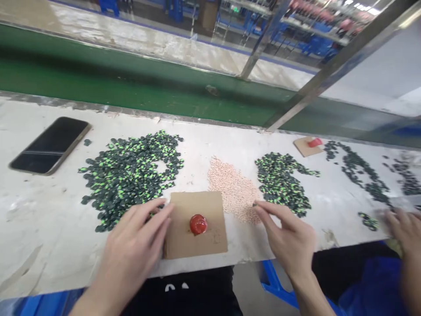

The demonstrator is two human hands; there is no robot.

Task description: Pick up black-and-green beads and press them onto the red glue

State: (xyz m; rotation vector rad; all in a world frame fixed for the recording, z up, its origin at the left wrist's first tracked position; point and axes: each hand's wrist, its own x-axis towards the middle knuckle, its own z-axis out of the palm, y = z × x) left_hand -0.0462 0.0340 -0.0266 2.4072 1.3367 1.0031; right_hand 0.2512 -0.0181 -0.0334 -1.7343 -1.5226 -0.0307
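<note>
My left hand (138,237) is at the left edge of a cardboard square (177,243), thumb and forefinger nearly together; whatever they hold is hidden or too small to name. A glossy red blob (198,224) sits on the cardboard. My right hand (289,237) pinches a small dark piece (254,203) over the right side of a spread of tiny pale pink pieces (232,184). Beyond my left hand lies a big pile of dark pieces with bright green marks (131,175). A smaller pile of similar pieces (279,180) is just past my right hand.
A phone (51,145) lies at the far left of the white table (42,237). Another person's hand (404,228) rests at the right, by a small cluster of green-marked pieces (368,221). Farther back are a cardboard piece with red on it (307,147) and a green ledge (138,83).
</note>
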